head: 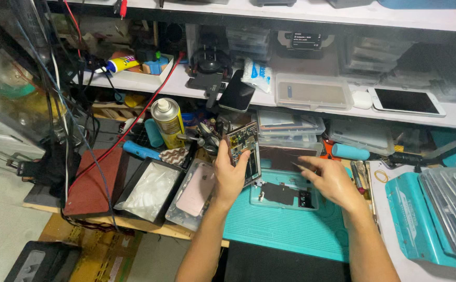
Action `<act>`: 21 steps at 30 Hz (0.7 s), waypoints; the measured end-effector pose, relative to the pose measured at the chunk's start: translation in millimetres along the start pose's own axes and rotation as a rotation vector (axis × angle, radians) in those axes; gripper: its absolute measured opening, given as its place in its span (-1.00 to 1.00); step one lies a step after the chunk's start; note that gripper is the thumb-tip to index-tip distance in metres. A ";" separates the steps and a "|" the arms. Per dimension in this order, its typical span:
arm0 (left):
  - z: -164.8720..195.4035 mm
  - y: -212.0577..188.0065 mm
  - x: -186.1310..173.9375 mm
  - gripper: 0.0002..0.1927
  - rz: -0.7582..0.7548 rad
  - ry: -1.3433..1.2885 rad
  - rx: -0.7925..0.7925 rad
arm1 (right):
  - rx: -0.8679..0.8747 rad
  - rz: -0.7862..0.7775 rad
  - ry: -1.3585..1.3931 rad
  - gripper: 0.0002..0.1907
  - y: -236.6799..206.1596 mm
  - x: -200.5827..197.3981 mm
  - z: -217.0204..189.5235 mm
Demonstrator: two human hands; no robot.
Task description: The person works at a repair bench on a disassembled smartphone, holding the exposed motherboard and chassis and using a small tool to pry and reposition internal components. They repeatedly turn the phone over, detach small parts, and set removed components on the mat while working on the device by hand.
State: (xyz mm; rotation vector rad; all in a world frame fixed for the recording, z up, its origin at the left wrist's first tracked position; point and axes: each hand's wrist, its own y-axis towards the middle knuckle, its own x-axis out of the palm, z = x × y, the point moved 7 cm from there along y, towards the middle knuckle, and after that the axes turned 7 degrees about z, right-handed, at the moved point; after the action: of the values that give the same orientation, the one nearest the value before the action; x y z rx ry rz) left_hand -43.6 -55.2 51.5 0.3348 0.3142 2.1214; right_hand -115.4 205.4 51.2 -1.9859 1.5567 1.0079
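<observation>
Holding opened phone (243,151) upright, left hand (229,177) has fingers wrapped round its lower edge, circuit side showing. Right hand (333,183) at 3 o'clock of phone, blurred, pinching thin tweezers (302,167); grip unclear. Teal mat (285,224) on counter below. Yellow spray can (167,122) at 10 o'clock of phone. White phone (406,101) on shelf at 2 o'clock.

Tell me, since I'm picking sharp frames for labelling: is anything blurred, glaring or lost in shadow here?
Head view: the right hand is smeared by motion blur; the left hand, holding the opened phone with its exposed circuit board, is sharper; the shiny yellow spray can shows slight glare; the cables at upper left sit in deep shadow.
</observation>
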 end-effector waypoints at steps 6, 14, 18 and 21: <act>14.3 -2.3 0.8 -0.40 0.057 0.011 0.115 | -0.019 -0.084 -0.284 -0.78 -5.9 25.3 -5.0; 16.8 -2.2 5.3 -0.36 0.009 0.033 0.133 | -0.089 -0.017 -0.342 -0.81 1.7 35.7 -7.3; 28.9 -3.3 6.8 -0.31 0.003 0.057 0.232 | -0.109 -0.019 -0.349 -0.80 1.0 41.5 -11.5; 29.5 -3.3 7.4 -0.29 0.007 0.074 0.187 | -0.056 -0.025 -0.345 -0.80 -1.5 37.4 -13.3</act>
State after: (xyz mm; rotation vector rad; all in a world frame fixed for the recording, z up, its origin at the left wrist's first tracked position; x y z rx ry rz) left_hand -34.5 -44.5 78.6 0.3670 0.5573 2.1197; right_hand -106.2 172.2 31.5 -1.7465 1.3258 1.3152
